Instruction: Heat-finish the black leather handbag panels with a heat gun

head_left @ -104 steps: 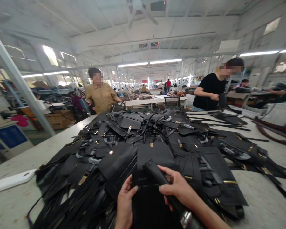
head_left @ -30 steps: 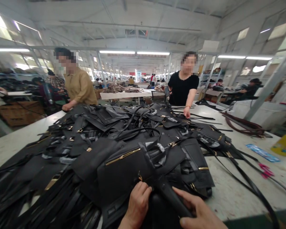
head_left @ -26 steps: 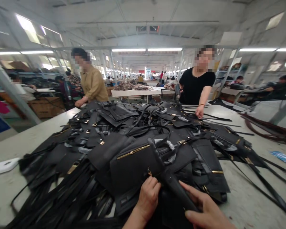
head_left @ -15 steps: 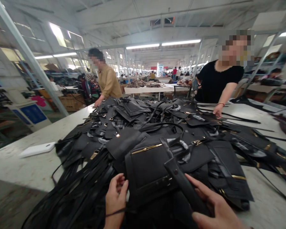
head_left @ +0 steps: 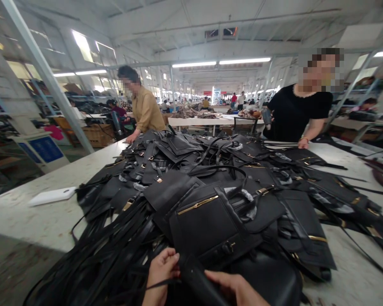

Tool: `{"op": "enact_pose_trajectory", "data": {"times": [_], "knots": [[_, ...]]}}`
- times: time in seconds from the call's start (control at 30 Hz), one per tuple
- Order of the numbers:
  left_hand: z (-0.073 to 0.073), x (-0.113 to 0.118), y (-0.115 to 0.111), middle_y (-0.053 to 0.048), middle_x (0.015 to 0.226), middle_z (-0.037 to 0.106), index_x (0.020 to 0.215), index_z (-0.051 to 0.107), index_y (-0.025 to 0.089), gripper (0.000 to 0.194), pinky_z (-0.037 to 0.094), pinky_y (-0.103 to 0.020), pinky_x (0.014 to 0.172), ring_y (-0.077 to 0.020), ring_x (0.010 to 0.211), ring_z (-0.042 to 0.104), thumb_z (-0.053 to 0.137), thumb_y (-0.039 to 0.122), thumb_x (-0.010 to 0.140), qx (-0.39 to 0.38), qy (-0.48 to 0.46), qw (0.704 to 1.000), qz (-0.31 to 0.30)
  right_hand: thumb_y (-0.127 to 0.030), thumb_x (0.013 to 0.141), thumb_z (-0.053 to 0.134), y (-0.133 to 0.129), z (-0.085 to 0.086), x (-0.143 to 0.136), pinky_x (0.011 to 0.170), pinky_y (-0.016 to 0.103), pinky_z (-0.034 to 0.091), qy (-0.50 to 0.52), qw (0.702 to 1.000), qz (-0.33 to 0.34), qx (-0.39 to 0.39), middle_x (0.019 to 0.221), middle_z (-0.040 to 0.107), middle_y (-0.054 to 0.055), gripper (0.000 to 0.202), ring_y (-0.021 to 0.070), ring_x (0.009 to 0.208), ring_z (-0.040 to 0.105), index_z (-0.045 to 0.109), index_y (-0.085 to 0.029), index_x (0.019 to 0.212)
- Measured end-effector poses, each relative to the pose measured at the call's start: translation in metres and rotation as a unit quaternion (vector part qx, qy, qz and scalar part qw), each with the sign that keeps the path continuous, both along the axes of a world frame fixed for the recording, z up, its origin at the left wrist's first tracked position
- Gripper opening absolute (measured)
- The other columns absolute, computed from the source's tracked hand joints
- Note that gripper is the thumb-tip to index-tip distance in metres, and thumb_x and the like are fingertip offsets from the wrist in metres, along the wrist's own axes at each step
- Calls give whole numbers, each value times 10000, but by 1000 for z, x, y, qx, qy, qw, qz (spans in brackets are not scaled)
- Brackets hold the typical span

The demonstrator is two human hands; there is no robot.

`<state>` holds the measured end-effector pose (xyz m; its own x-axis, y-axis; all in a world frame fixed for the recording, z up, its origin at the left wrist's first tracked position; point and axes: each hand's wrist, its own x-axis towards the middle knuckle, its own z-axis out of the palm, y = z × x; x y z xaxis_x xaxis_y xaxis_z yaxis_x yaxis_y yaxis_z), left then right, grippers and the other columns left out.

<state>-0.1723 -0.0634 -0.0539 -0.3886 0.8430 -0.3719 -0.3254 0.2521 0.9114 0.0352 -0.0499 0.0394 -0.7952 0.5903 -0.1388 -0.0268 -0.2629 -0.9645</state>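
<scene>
My left hand (head_left: 162,272) is closed, fingertips pinched at the left edge of a dark leather bag piece (head_left: 194,276) low in the view. Thin black cord or strap runs across that wrist. From the right, my right hand (head_left: 234,287) grips the same piece, thumb side up; its lower fingers are hidden. Just beyond lies a black backpack (head_left: 207,225) with a gold zipper and a small gold clasp. To the left, a bundle of black straps (head_left: 115,250) hangs over the table's near edge.
A heap of black bags (head_left: 191,161) with gold hardware covers much of the white table (head_left: 60,225). A white phone-like slab (head_left: 52,196) rests at left. Two co-workers stand across the table, one in a tan shirt (head_left: 145,110), one in a black top (head_left: 296,112).
My right hand has moved left with the leather piece, close to my left hand, which sits slightly lower. The co-worker in black has drawn their hand back toward the table's far side.
</scene>
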Motion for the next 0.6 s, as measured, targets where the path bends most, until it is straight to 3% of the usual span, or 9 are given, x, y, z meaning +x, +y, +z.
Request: {"op": "enact_pose_trajectory", "data": {"times": [0.13, 0.27, 0.4, 0.5, 0.6], "knots": [[4, 7, 6, 41, 439, 542, 652, 553, 167, 324, 410, -210, 361, -111, 374, 513, 749, 358, 478, 6, -48, 998, -28, -119, 537, 694, 9, 4, 15, 909, 307, 376, -23, 994, -103, 39, 1090, 601, 44, 755, 224, 1002, 541, 444, -175, 1247], [31, 2, 36, -31, 697, 668, 876, 585, 174, 362, 486, -246, 512, -164, 596, 625, 718, 304, 565, 49, -112, 992, -10, -55, 505, 588, 18, 6, 38, 698, 238, 464, -59, 987, -150, 26, 1002, 619, 33, 799, 182, 834, 588, 395, -158, 1273], [56, 1, 61, -71, 817, 689, 947, 590, 143, 407, 507, -316, 655, -224, 752, 642, 704, 229, 566, 93, -106, 990, 7, -80, 543, 548, 27, 12, 55, 403, 176, 402, -96, 974, -203, 8, 771, 617, -11, 807, 81, 454, 525, 309, -186, 1307], [52, 10, 58, -86, 926, 678, 1042, 567, 139, 534, 489, -356, 757, -264, 886, 612, 714, 189, 530, 124, -55, 990, -36, -140, 608, 557, 42, 28, 63, 344, 188, 405, -109, 962, -251, 15, 675, 594, -30, 793, 88, 388, 506, 232, -197, 1329], [39, 19, 48, -73, 949, 677, 1101, 534, 156, 672, 483, -367, 782, -286, 918, 598, 726, 149, 457, 115, -27, 993, -7, -187, 647, 583, 70, 46, 68, 336, 197, 425, -110, 959, -257, 45, 573, 581, -47, 763, 99, 367, 509, 230, -180, 1323]]}}
